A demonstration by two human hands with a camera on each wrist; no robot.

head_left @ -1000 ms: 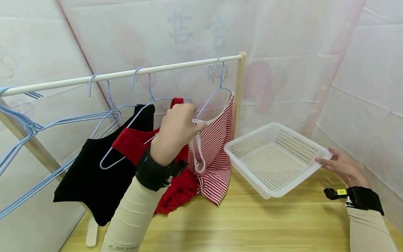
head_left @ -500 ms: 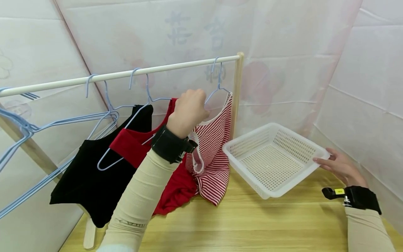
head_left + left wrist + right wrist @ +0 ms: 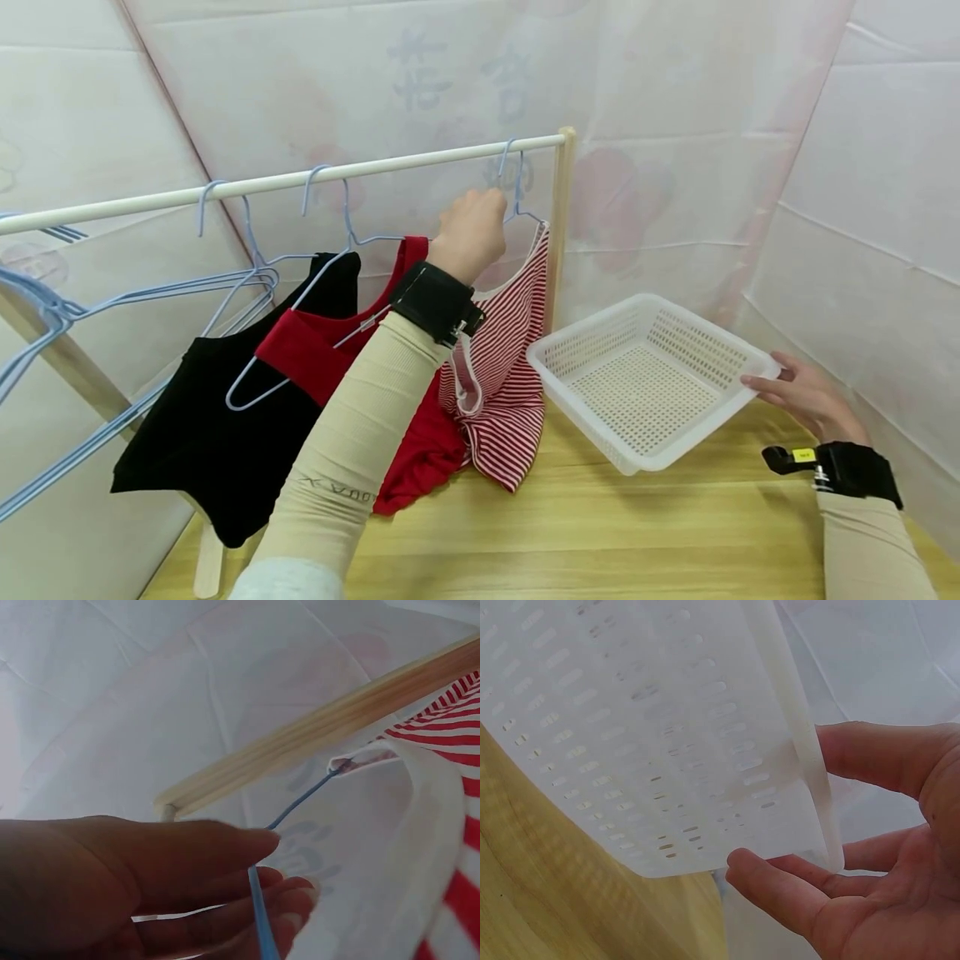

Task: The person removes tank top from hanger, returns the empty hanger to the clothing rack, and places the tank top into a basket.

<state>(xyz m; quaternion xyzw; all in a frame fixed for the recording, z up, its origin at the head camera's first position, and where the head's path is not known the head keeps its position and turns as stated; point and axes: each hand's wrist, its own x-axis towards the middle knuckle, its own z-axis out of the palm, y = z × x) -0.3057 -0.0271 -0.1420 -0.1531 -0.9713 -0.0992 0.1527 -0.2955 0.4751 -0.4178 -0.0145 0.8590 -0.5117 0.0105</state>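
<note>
My left hand is up near the rail, beside the neck of a blue wire hanger. In the left wrist view, the hanger's wire runs between thumb and fingers, which pinch it. A red-and-white striped garment with white trim hangs from this hanger at one shoulder, its lower part reaching the table. My right hand grips the corner of a white plastic basket. Its thumb lies over the rim and the fingers are underneath. The basket is tilted and has nothing in it.
A white rail on wooden posts carries the hangers. Left of the striped garment hang a red garment and a black garment. Several bare blue hangers bunch at the far left. Below is a wooden table.
My left hand has moved up and right, from the striped garment's left shoulder toward the hanger's neck. The right hand keeps holding the basket almost still.
</note>
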